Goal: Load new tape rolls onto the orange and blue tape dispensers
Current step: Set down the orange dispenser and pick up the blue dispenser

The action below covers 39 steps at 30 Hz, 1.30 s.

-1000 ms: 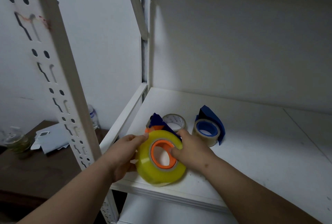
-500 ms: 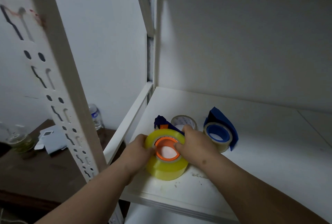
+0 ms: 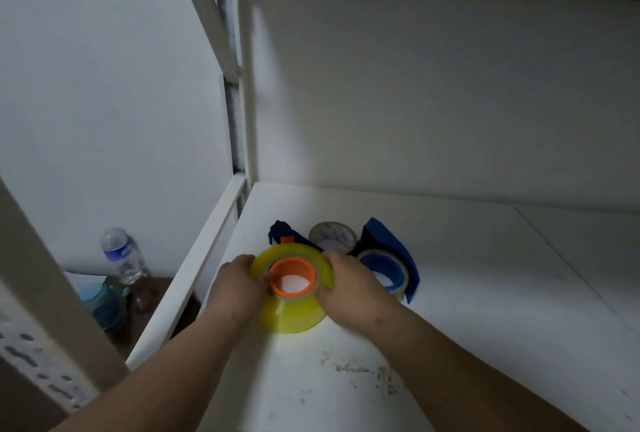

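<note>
A fat yellow tape roll (image 3: 292,312) stands flat on the white shelf (image 3: 485,293), with the orange dispenser core (image 3: 292,275) seated in its centre hole. My left hand (image 3: 239,287) grips the roll's left side and my right hand (image 3: 349,289) grips its right side, thumbs near the orange rim. Just behind the roll pokes up the dispenser's dark blue and orange top (image 3: 281,234). To the right lies the blue dispenser (image 3: 386,260) with a thin clear tape roll around its blue core. A nearly spent tape roll (image 3: 332,236) stands behind, between the two dispensers.
The shelf's back wall rises behind the items. A white side rail (image 3: 194,268) and a perforated upright post (image 3: 45,320) bound the left. Below left, a plastic water bottle (image 3: 121,255) and a jar stand on a dark table. Scuffed patches mark the shelf near its front.
The yellow roll went from tilted on its edge to lying flat on the shelf, farther in. Both hands stayed on its sides, and the view moved closer and rightward.
</note>
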Tool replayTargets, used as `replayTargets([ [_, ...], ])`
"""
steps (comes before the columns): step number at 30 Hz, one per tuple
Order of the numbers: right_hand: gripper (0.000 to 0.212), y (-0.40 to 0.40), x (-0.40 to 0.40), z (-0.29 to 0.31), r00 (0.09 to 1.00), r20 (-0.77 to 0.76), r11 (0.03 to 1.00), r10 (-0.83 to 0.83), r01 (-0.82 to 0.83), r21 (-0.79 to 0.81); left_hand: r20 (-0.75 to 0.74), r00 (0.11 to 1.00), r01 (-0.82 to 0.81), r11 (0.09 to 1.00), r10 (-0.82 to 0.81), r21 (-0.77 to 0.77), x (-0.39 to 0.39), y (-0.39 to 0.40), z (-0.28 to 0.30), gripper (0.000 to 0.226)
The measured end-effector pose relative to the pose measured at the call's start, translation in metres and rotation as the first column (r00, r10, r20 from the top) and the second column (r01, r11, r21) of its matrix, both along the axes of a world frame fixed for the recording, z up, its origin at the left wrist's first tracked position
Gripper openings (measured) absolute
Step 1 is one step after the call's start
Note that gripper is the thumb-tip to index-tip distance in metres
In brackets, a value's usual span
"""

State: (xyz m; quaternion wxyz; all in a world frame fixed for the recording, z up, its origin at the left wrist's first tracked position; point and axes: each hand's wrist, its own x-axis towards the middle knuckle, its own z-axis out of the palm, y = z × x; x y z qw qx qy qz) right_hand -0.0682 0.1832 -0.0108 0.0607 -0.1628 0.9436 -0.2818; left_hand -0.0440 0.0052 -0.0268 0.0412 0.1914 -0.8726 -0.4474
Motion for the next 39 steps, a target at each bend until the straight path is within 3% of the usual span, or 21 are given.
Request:
replayTargets([
  [2, 0.033, 0.004, 0.001, -0.002, 1.000, 0.001, 1.000, 0.015, -0.015, -0.009, -0.018, 0.999, -0.046, 0.999, 0.047, 0.021, -0.005, 0.003, 0.000, 0.031],
  [5, 0.029, 0.017, 0.000, -0.001, 0.991, -0.119, 0.998, -0.061, 0.061, -0.008, -0.043, 0.996, -0.075, 0.997, 0.075, 0.013, -0.008, 0.004, -0.002, 0.041],
  [8, 0.021, 0.034, -0.002, 0.002, 0.938, -0.324, 0.977, -0.126, 0.173, 0.122, -0.054, 0.995, -0.081, 0.997, 0.080, -0.015, -0.006, 0.005, -0.005, 0.047],
  [10, 0.019, 0.043, -0.001, 0.002, 0.916, -0.382, 0.956, -0.122, 0.212, 0.203, -0.074, 0.994, -0.081, 0.996, 0.077, -0.043, -0.002, 0.008, -0.006, 0.049],
  [15, 0.033, 0.052, 0.013, -0.002, 0.961, -0.272, 0.895, -0.056, 0.169, 0.412, -0.140, 0.990, -0.033, 0.975, 0.001, -0.221, 0.008, 0.020, -0.001, 0.048],
  [21, 0.049, 0.059, 0.028, 0.004, 0.969, -0.242, 0.874, -0.050, 0.159, 0.458, -0.150, 0.987, 0.012, 0.952, -0.061, -0.307, 0.015, 0.030, -0.002, 0.047],
  [28, 0.042, 0.080, 0.039, 0.008, 0.977, -0.210, 0.861, -0.031, 0.133, 0.491, -0.186, 0.976, 0.038, 0.936, -0.109, -0.351, 0.036, 0.051, 0.003, 0.035],
  [39, 0.038, 0.107, 0.050, 0.005, 0.970, -0.229, 0.859, 0.079, 0.050, 0.510, -0.080, 0.993, 0.051, 0.922, -0.088, -0.384, 0.063, 0.096, 0.011, 0.045],
])
